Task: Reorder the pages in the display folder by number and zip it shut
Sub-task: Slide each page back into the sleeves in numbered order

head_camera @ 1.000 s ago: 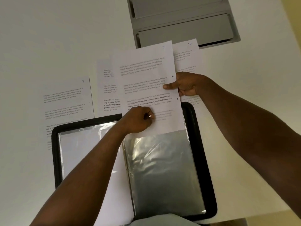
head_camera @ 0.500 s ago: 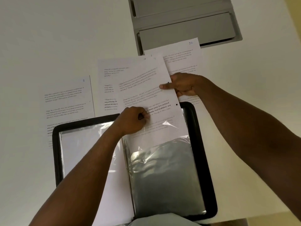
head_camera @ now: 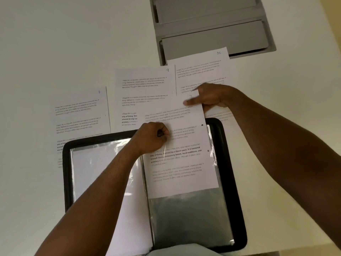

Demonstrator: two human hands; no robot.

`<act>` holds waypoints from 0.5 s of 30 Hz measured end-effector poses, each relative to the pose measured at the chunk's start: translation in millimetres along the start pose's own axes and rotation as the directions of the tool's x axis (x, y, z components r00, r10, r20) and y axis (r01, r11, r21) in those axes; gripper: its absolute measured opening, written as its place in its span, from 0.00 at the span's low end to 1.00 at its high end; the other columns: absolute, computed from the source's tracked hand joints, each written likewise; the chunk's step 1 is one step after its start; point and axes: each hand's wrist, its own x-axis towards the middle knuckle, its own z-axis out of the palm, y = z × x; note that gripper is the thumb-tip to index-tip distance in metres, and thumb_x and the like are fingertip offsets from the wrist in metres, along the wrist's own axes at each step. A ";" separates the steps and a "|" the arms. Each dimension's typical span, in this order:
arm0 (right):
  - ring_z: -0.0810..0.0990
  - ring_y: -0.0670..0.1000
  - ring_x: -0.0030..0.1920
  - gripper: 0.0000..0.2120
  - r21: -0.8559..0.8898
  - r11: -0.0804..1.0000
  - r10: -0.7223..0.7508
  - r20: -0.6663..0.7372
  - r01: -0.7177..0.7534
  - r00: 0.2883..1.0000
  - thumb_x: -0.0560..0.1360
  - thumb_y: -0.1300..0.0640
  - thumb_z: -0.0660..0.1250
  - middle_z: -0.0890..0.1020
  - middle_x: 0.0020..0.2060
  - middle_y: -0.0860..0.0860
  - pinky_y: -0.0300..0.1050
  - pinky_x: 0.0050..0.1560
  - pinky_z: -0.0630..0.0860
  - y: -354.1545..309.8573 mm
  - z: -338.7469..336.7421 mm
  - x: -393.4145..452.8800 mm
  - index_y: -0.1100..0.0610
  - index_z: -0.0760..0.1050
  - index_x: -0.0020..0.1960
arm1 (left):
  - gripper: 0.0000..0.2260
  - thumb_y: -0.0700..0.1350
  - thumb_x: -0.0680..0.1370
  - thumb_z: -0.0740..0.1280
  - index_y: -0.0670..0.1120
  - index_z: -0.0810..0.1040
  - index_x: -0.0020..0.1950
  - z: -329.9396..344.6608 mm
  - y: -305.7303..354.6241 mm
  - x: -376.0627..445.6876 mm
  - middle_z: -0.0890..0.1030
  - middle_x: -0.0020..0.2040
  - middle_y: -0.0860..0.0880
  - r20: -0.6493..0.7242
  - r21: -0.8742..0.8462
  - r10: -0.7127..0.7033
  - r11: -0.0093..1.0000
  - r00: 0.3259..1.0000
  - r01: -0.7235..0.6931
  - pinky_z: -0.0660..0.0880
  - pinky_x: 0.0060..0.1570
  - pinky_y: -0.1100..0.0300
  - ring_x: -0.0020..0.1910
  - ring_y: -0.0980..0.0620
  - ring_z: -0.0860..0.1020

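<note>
The black display folder (head_camera: 234, 182) lies open on the white table near its front edge, with clear plastic sleeves on both halves. A printed page marked 7 (head_camera: 180, 163) sits about halfway down inside the right-hand sleeve (head_camera: 190, 218). My right hand (head_camera: 210, 97) pinches that page's top right corner. My left hand (head_camera: 153, 137) pinches the sleeve's top edge near the spine. Pages marked 8 (head_camera: 81, 115), 9 (head_camera: 144, 85) and 10 (head_camera: 201, 69) lie flat in a row behind the folder.
A grey recessed panel with two flaps (head_camera: 210, 26) is set into the table at the back, its near edge partly under page 10. The table's right edge (head_camera: 330, 58) runs close by, with a yellowish floor beyond it.
The page marked 7 has slid down further into the right sleeve, and my right hand has come down with it. Page 9 behind it now shows. My left hand stayed at the sleeve's mouth.
</note>
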 end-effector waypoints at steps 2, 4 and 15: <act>0.84 0.52 0.50 0.18 -0.026 1.000 0.006 -0.028 -0.007 1.000 0.70 0.54 0.76 0.84 0.52 0.54 0.50 0.53 0.81 -2.4 -1.4 0.9 0.55 0.76 0.57 | 0.07 0.39 0.76 0.67 0.47 0.81 0.52 -0.1 -0.1 -0.8 0.81 0.48 0.53 -0.004 -0.003 0.005 1.000 1.000 -0.005 0.73 0.50 0.67 0.48 0.56 0.78; 0.83 0.51 0.49 0.15 -0.294 0.950 0.135 0.099 -0.101 0.986 0.70 0.54 0.76 0.84 0.49 0.55 0.47 0.52 0.81 -4.6 -1.6 -1.1 0.58 0.80 0.54 | 0.07 0.39 0.76 0.67 0.46 0.81 0.52 -0.6 0.1 -1.0 0.81 0.48 0.53 0.001 0.004 0.012 1.000 1.000 -0.012 0.74 0.50 0.66 0.48 0.55 0.79; 0.78 0.45 0.38 0.02 -0.571 0.819 0.086 0.233 0.064 0.969 0.73 0.54 0.73 0.81 0.39 0.48 0.38 0.41 0.77 -23.5 39.2 6.6 0.51 0.82 0.46 | 0.05 0.40 0.77 0.67 0.46 0.80 0.51 0.0 2.0 -4.3 0.80 0.46 0.53 -0.014 -0.013 0.025 1.000 1.000 -0.025 0.76 0.51 0.62 0.46 0.54 0.79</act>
